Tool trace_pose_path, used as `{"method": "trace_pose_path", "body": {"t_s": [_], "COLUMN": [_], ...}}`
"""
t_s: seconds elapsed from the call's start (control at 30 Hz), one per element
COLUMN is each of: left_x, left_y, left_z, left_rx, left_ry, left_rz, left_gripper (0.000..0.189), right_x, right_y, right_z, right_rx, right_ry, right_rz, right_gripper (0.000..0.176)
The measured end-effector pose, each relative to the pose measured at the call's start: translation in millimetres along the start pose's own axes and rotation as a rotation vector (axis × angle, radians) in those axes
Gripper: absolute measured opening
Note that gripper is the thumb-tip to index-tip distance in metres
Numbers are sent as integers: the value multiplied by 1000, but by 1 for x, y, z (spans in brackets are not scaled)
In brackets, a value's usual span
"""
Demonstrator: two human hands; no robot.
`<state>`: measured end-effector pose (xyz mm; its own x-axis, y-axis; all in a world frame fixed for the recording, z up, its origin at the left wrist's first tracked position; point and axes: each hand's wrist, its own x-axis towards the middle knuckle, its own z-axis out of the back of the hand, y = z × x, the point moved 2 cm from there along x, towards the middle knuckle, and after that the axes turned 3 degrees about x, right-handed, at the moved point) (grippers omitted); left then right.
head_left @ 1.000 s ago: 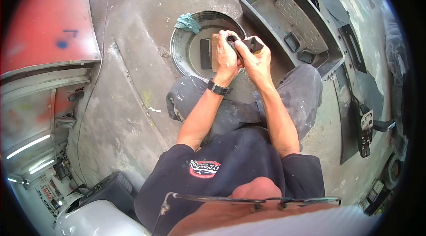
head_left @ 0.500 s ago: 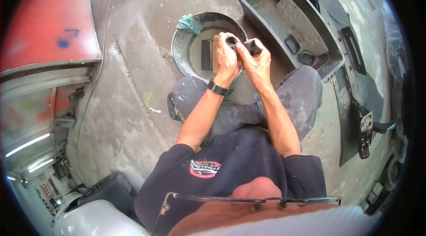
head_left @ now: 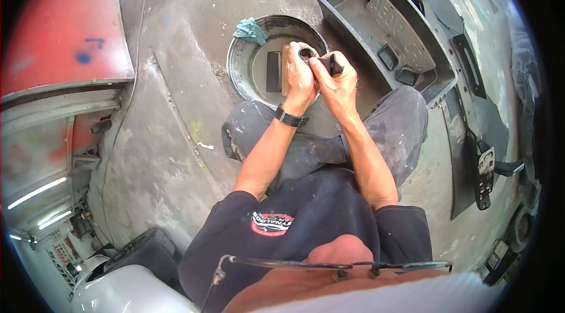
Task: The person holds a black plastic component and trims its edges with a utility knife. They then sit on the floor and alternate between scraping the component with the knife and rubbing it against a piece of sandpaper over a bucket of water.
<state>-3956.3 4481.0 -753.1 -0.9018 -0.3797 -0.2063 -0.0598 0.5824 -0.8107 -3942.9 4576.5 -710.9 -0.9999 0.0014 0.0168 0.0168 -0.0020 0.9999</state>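
My left hand (head_left: pixel 299 80), with a dark watch on its wrist, is closed around a small dark part with a round opening (head_left: pixel 306 53). My right hand (head_left: pixel 339 86) presses close against it, its thumb near the opening. Between the right fingers and thumb sits a dark, flat-ended piece (head_left: pixel 335 65); whether it joins the round part cannot be seen. Both hands are over the right side of a round tub (head_left: pixel 234 72). Inside the tub lie a black rectangular block (head_left: pixel 273 72) and a brownish flat piece (head_left: pixel 286 72), partly covered by my left hand.
A teal cloth (head_left: pixel 251 32) hangs over the tub's rim. To the right lies a large dark plastic tray (head_left: pixel 353 25), with more black panels (head_left: pixel 462 154) beyond. A red painted panel (head_left: pixel 70 30) stands at left, and a cable (head_left: pixel 140 48) runs along the floor.
My right hand has shifted slightly left, and the dark piece in it has turned a little. My left hand stays almost in place around the round part.
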Motion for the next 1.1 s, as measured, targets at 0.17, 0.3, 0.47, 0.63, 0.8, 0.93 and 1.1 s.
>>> {"method": "trace_pose_path", "body": {"t_s": [0.17,0.3,0.47,0.63,0.8,0.93,1.1], "left_x": [-8,1,-4,-3,-5,-11,4], "left_y": [-17,-11,-19,-15,-7,-12,-7], "left_z": [-14,-2,-10,-5,-2,-8,2], "left_rx": [-78,-329,-418,-219,-9,281,431], "left_ry": [66,224,120,46,9,8,30], "left_rz": [242,345,450,398,172,5,-257], "left_gripper": [47,58,61,63,59,60,62], "right_x": [33,27,21,18,11,23,5], "right_y": [10,11,16,14,16,16,14], "right_z": [4,22,20,10,2,1,4], "right_rx": [157,263,262,241,124,36,41], "right_ry": [-11,-11,0,68,104,-14,78], "right_rz": [-77,-175,-189,-144,-87,-93,-62], "right_gripper": [19,18,15,15,15,18,16]}}
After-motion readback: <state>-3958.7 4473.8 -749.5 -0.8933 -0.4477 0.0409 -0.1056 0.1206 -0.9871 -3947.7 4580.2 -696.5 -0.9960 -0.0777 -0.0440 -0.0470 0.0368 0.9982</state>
